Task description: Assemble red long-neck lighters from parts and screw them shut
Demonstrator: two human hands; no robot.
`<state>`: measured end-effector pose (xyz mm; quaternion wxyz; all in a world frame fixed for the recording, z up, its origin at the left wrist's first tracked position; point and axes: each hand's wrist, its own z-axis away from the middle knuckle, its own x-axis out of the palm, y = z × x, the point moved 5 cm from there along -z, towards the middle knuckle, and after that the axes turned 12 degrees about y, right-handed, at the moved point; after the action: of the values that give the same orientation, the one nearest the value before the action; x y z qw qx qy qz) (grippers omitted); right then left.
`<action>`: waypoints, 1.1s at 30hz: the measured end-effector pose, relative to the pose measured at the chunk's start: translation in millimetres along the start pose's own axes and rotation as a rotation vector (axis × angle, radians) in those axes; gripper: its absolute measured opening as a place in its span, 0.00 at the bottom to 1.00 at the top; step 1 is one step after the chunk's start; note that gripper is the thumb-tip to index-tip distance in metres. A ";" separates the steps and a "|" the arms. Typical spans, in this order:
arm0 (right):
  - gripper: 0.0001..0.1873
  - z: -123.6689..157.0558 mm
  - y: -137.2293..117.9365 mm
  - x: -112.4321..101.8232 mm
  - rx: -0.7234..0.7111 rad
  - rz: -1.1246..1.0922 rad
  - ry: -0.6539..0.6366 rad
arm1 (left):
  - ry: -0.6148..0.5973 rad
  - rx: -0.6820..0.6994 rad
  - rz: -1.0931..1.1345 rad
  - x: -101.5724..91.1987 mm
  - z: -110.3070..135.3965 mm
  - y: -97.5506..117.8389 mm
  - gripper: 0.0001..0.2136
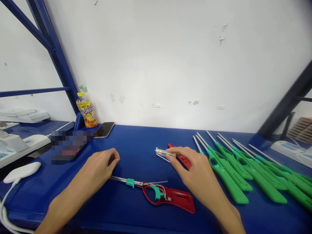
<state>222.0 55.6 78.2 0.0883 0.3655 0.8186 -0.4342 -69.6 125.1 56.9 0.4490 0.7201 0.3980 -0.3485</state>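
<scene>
Head view: right hand (pixel 197 172) is pinching a small clear gas cell (pixel 165 152) at mid-table.
Left hand (pixel 101 167) is resting loosely curled, holding nothing, just far of the open red lighter shell (pixel 175 197). Cell looks light, stiff, slick; gripping its sides seems safest, wires looking fragile.

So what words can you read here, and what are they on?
Bottle: the yellow label has dark lettering, too small and blurred to read.
Pixelated patch beside the phone: nothing readable.
Green lighters, red lighter shell, hands: no writing visible.
</scene>
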 end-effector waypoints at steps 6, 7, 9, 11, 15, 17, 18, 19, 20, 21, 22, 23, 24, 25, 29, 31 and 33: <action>0.08 0.9 -3.3 -1.6 0.062 -0.085 -0.067 | -0.033 -0.098 0.483 -0.2 13.3 42.3 0.16; 0.08 1.1 -4.5 -2.0 0.070 -0.101 -0.084 | -0.042 -0.125 0.549 0.0 15.2 47.3 0.16; 0.08 1.6 -7.5 -2.7 0.072 -0.137 -0.112 | -0.050 -0.168 0.638 -0.4 17.5 55.0 0.17; 0.08 2.1 -10.8 -3.3 0.051 -0.168 -0.125 | -0.057 -0.198 0.705 -0.6 18.5 60.1 0.18; 0.10 3.9 -15.6 -0.9 -0.013 -0.203 -0.156 | -0.109 -0.203 0.828 1.5 20.0 67.8 0.18; 0.11 5.1 -17.2 1.1 -0.034 -0.226 -0.176 | -0.158 -0.185 0.892 3.6 21.7 71.9 0.17; 0.11 5.5 -17.7 2.0 -0.041 -0.236 -0.186 | -0.182 -0.178 0.923 4.7 22.7 73.9 0.17; 0.11 6.0 -18.1 2.8 -0.045 -0.243 -0.195 | -0.204 -0.174 0.952 5.9 23.8 75.5 0.16; 0.12 6.4 -18.2 3.6 -0.049 -0.248 -0.206 | -0.219 -0.172 0.978 7.1 24.7 76.6 0.16; 0.12 6.8 -18.0 4.4 -0.050 -0.249 -0.217 | -0.230 -0.175 1.003 8.3 25.5 77.3 0.15; 0.12 7.2 -17.5 5.2 -0.049 -0.248 -0.228 | -0.237 -0.180 1.027 9.6 26.2 77.6 0.15; 0.12 7.5 -16.8 5.8 -0.047 -0.244 -0.236 | -0.244 -0.187 1.048 11.0 27.0 77.5 0.15; 0.12 7.7 -16.1 6.2 -0.047 -0.241 -0.238 | -0.251 -0.194 1.069 12.4 27.7 77.4 0.14; 0.11 7.9 -15.5 6.5 -0.048 -0.240 -0.238 | -0.257 -0.201 1.093 13.7 28.3 77.1 0.14; 0.10 8.7 -14.7 7.0 -0.057 -0.240 -0.237 | -0.268 -0.229 1.197 15.7 29.9 77.7 0.13; 0.09 8.4 -15.2 6.2 -0.055 -0.234 -0.233 | -0.279 -0.254 1.240 15.4 30.5 79.1 0.13; 0.09 7.9 -16.3 5.0 -0.050 -0.231 -0.233 | -0.299 -0.287 1.273 15.0 31.1 80.5 0.12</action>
<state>206.0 46.2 81.6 0.1410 0.2138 0.8499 -0.4605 3.9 77.7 62.7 0.7086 0.6916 -0.1284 -0.0552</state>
